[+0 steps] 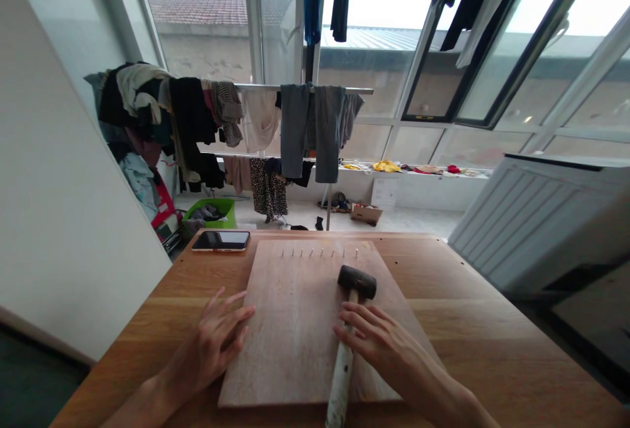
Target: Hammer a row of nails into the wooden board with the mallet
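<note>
Worktop (472, 329), wooden, bearing one pale board (290, 329) with a black-headed mallet (341, 373) across it. Left hand (216, 334), loosely spread, at the board's left edge; right hand (381, 339), fingers lightly bent over the mallet's handle, firmness of hold indeterminable. Phone (221, 240), beyond the left hand; nails (357, 253), one row, upright near the board's far edge.

1. Phone (221, 240) lying flat, dark screen up.
2. Rack (367, 91) hung with clothes (191, 109).
3. Green basket (228, 211) holding dark cloth (207, 213).
4. Cardboard box (365, 215) near shoes (341, 202).
5. Windows (251, 21); tiled roof (197, 6) outside.
</note>
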Tool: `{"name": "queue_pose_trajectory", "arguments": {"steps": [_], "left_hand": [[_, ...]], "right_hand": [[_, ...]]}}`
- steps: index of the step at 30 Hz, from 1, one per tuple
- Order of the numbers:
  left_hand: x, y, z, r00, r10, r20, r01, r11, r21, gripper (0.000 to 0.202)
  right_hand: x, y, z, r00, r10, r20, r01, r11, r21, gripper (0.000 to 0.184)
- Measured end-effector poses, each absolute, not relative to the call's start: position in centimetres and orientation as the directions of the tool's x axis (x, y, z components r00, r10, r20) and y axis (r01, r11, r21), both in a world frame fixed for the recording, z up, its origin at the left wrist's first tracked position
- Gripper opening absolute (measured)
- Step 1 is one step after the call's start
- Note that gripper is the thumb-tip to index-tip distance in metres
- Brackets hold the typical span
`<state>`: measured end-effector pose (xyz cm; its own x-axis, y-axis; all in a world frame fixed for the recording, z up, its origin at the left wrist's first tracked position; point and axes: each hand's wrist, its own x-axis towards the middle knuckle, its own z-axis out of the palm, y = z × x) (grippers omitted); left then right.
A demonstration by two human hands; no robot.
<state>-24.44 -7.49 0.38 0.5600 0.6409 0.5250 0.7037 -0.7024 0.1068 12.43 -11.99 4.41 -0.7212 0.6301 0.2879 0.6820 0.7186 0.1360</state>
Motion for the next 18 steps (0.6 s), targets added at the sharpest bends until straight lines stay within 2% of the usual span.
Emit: {"name": "queue_pose_trajectory", "arguments": {"steps": [3,7,12,16,18], "left_hand": [[-24.4,-7.5,0.4,0.556,0.647,0.522,0.703,-0.701,0.121,0.034],[-24.5,-7.4,0.4,0.552,0.654,0.517,0.702,-0.699,0.134,0.033],[-23.4,-6.4,1.6,0.561,0.664,0.495,0.692,-0.704,0.16,0.021],[-20.3,-4.0,5.1,0.575,0.701,0.422,0.671,-0.699,0.249,0.022],[-18.3,-1.7,7.2,0.562,0.698,0.445,0.648,-0.705,0.288,0.025]], "right_hand": [[12.9,-11.1,5.0,-0.687,0.649,0.326,0.709,0.696,0.11,0.035],[14.2,-9.8,5.2,-0.593,0.718,0.364,0.782,0.622,0.047,0.042],[14.9,-8.5,4.6,-0.515,0.799,0.31,0.832,0.553,-0.045,0.047],[15.1,-7.8,6.5,-0.501,0.843,0.196,0.819,0.535,-0.206,0.055],[15.4,-6.6,8.5,-0.49,0.858,0.153,0.797,0.512,-0.321,0.054]]}}
